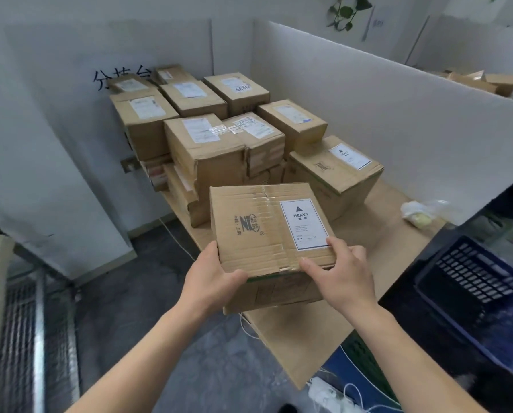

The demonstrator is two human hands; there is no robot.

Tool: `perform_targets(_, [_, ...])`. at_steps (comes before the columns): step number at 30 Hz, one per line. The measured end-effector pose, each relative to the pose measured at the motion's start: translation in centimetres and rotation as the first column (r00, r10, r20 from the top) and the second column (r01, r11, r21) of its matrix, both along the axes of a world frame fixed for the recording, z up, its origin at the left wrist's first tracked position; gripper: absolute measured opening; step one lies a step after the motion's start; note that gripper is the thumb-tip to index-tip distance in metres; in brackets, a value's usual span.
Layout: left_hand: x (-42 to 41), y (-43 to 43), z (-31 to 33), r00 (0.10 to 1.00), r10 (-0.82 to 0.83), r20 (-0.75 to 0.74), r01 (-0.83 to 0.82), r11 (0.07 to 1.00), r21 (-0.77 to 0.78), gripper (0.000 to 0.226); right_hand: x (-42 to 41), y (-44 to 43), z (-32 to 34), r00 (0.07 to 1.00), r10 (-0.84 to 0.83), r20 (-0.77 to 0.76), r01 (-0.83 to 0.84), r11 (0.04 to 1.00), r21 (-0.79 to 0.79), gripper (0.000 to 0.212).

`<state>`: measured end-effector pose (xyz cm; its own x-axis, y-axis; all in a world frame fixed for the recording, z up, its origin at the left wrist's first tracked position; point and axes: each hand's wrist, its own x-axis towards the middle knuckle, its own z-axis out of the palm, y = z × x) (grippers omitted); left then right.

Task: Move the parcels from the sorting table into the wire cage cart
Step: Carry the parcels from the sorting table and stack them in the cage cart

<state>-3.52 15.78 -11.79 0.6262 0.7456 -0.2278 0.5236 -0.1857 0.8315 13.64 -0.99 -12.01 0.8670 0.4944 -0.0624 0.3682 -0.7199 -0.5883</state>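
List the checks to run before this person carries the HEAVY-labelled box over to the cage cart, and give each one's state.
1. The left hand grips the near left corner of the HEAVY-labelled box: ok.
2. The right hand grips the near right edge, thumb on top: ok.
3. Support under the base, given the HEAVY label: cannot tell, the fingers below are hidden.
4. The tape on the top seam is wrinkled but closed: ok.
5. Room inside the wire cage cart, lower left: cannot tell, blurred and cut off.
6. Floor path to the left: not ok, a white cord trails there.
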Motion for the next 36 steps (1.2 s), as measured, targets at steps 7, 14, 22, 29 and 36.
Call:
perform_targets(7, [-1.7, -0.3, -3.3, 0.993, -0.075, -0.091, 0.072, 0.997, -0.036, 0.046, -2.1, -0.6, -2.9, 0.996, 0.024, -0.085, -0.036, 0.989, -0.146, 0.079])
perform_targets(14, [-0.9, 1.4, -5.1, 0.99, -0.015, -0.139, 0.007, 0.998, -0.06, 0.054, 0.4, 0.2, -3.8, 0.989, 0.093, -0.113, -0.113, 0.976, -0.185, 0.074])
perform_targets(22, [2.4, 4.0, -5.3, 0.971, 0.122, -0.205, -0.122, 0.992, 0.014, 0.05, 5.4, 4.3, -4.8, 0.977, 0.15, -0.15, -0.172, 0.975, -0.142, 0.042])
perform_targets(29, [3.3, 4.8, -5.9, 0.948, 0.148, -0.281, -0.15, 0.989, 0.015, 0.05, 7.7, 5.9, -5.7, 0.96, 0.135, -0.246, -0.181, 0.968, -0.174, 0.048])
perform_targets(36, [0.7, 5.4, -5.7, 0.917, 0.236, -0.322, -0.246, 0.969, 0.011, 0.055, 6.0, 8.8, -5.5, 0.94, 0.251, -0.231, -0.288, 0.947, -0.14, 0.054])
